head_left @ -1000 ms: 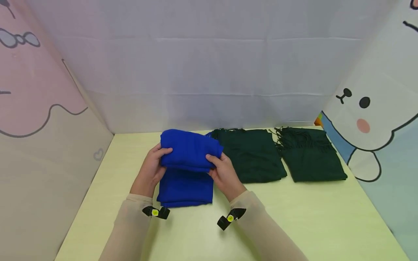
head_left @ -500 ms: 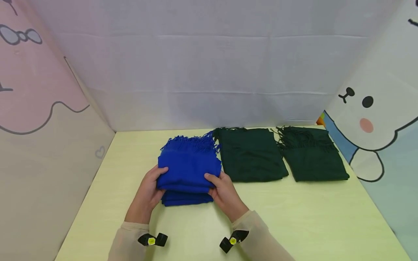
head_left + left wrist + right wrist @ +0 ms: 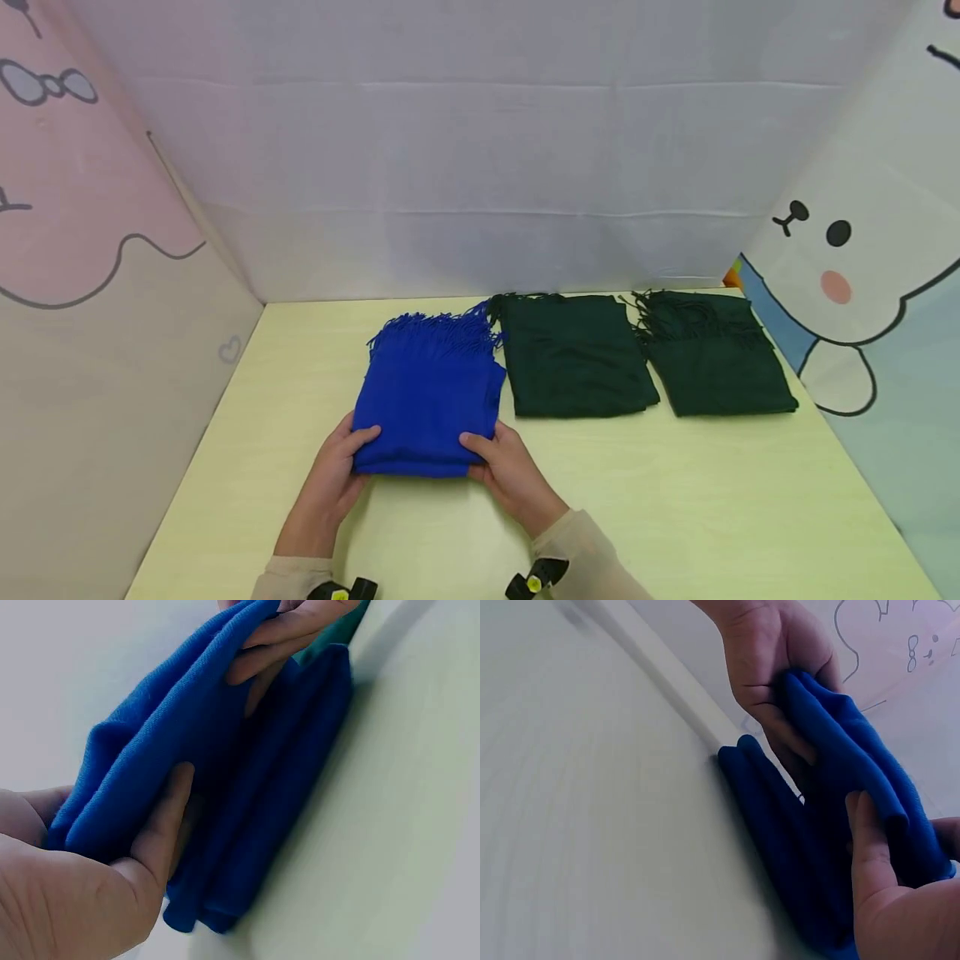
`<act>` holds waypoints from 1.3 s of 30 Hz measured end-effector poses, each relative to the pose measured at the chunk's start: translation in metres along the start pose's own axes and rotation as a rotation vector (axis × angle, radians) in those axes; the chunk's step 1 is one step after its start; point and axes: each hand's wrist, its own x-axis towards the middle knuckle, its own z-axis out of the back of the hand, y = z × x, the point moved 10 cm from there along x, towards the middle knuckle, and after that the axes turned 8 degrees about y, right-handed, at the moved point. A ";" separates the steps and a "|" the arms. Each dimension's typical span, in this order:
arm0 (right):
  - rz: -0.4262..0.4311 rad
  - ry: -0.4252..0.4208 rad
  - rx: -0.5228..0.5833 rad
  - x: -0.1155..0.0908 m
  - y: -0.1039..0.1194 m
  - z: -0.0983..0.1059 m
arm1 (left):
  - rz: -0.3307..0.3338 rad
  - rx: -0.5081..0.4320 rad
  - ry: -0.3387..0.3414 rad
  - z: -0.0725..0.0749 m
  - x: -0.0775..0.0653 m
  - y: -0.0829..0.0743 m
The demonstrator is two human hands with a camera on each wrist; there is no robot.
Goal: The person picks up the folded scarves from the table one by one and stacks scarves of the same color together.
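Two hands hold the front edge of a blue folded cloth

A person has a blue cloth [image 3: 427,408] on the pale yellow table [image 3: 675,508], right between both hands. It looks as though the step in hand is laying one folded part of the cloth down on the other part. The fold seems nearly made, but not yet finished.

The left hand [image 3: 330,471] pinches the near left corner. The right hand [image 3: 517,475] pinches the near right corner. Each thumb is on top, and other fingers are tucked under the top part. The two wrist views show the top part held up a little, with a gap between it and the part below. So neither hand is wide; both have hold of the blue cloth.

The next move seems to call for lining up the near edges, setting the top part down flat, and sliding the fingers out gently. If they come out too fast, the soft cloth could bunch up.

The cloth reaches away from the hands, and its blue fringe [image 3: 435,333] is at the far end. Just to its right is a dark green cloth [image 3: 577,358], and past that is a second green cloth [image 3: 723,375].
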 end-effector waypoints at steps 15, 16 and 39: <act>-0.037 -0.043 -0.057 -0.006 -0.013 0.011 | -0.069 0.260 -0.052 0.008 -0.014 0.008; -0.042 -0.046 -0.061 -0.007 -0.014 0.012 | -0.063 0.280 -0.059 0.009 -0.015 0.009; -0.055 -0.180 -0.072 -0.009 -0.027 0.024 | 0.031 0.359 -0.029 0.012 -0.010 0.023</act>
